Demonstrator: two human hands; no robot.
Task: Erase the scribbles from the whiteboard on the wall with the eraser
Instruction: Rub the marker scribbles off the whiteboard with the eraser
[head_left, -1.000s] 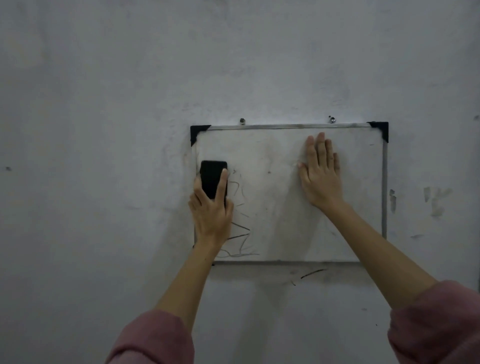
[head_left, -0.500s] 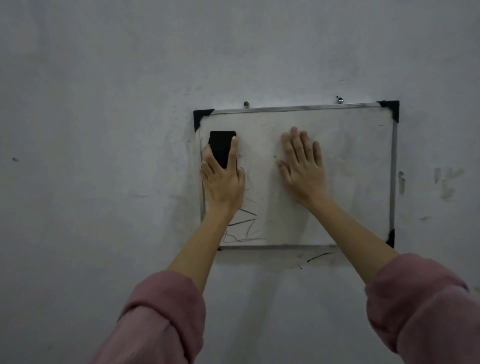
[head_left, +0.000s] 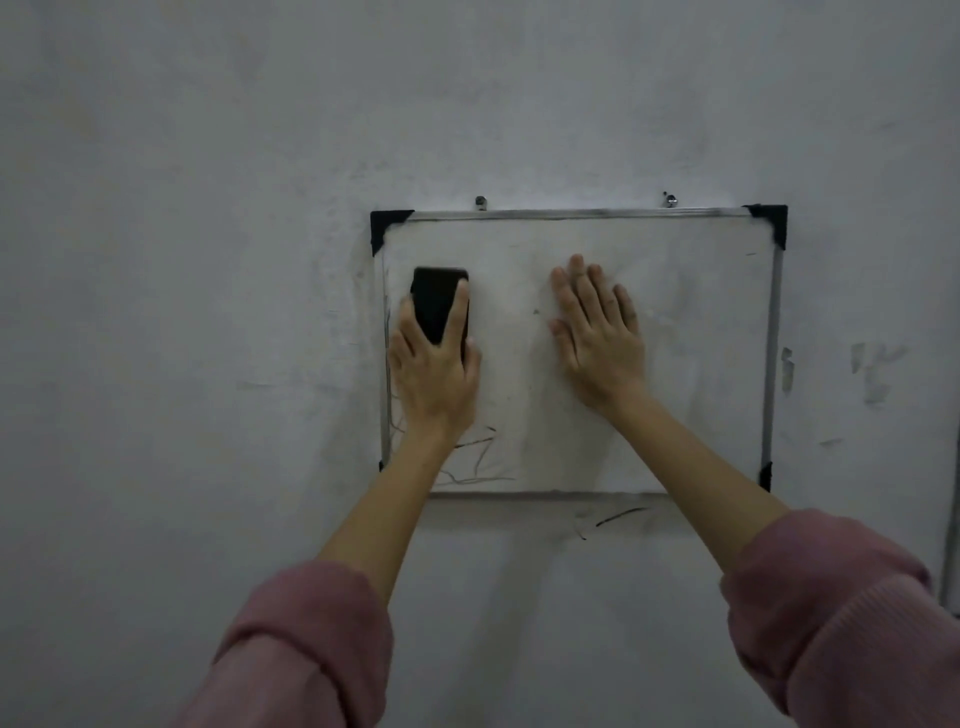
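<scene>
A small whiteboard (head_left: 696, 364) with a metal frame and black corner caps hangs on the grey wall. My left hand (head_left: 434, 371) presses a black eraser (head_left: 435, 299) flat against the board's upper left area, fingers on both sides of it. Dark scribbles (head_left: 475, 457) show in the lower left corner, partly hidden by my left wrist. My right hand (head_left: 597, 332) lies flat on the board's middle with fingers spread, holding nothing.
Two screws (head_left: 480, 201) above the top edge hold the board. A dark pen mark (head_left: 615, 517) is on the wall just below the frame. Patches of chipped paint (head_left: 878, 371) lie to the right. Pink sleeves cover both forearms low in view.
My left hand slid the eraser up the board's left side, then slightly back down. My right hand shifted left from the right half to the middle. The upper left scribbles are gone.
</scene>
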